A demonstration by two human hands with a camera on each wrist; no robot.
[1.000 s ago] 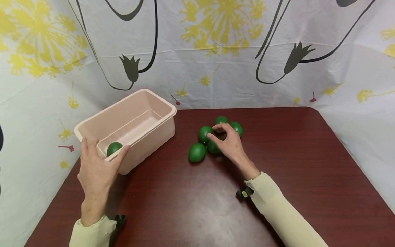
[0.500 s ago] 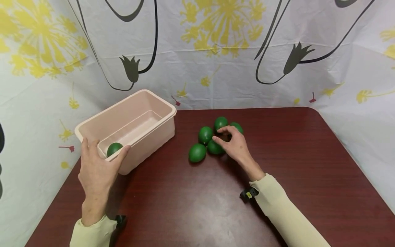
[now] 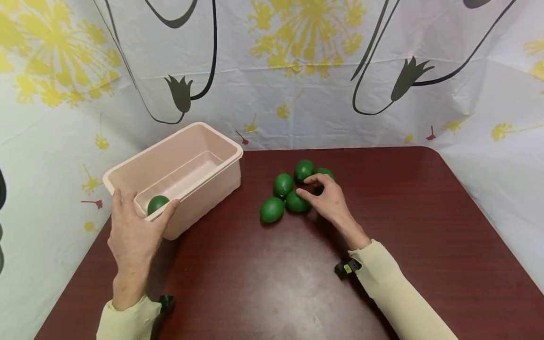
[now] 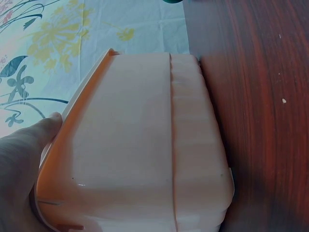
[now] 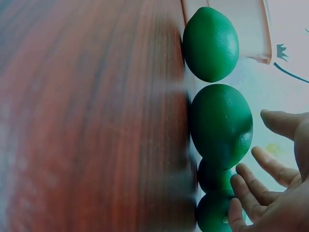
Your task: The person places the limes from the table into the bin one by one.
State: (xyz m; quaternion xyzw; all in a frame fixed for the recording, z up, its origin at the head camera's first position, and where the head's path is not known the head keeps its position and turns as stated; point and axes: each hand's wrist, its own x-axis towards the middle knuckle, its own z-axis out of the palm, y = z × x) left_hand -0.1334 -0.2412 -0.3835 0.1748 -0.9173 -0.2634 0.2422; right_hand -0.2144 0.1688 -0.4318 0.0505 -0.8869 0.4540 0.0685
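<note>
In the head view my left hand [image 3: 133, 241] grips the near left corner of a pale pink plastic box [image 3: 204, 203], its fingers and thumb over the rim. One green lime [image 3: 157, 204] lies inside, at that end. My right hand [image 3: 329, 200] hovers over a cluster of several limes, thumb and fingers apart and curved, nothing held. Closest to its thumb lies one lime [image 3: 296, 202]; another lime [image 3: 272, 210] sits at the cluster's left. Beyond the fingers is a lime [image 3: 304, 170], and a further lime [image 3: 326, 174] is partly hidden by the hand. The right wrist view shows a gap between thumb and lime [image 5: 221, 125].
The dark red wooden table [image 3: 255, 283] carries everything. Behind it hangs a white cloth [image 3: 272, 94] with yellow and grey flower prints, close to the box's far side. Small cameras sit at both wrists.
My right hand has drawn back slightly right and toward me, uncovering more of the limes. My left hand and the box have stayed still.
</note>
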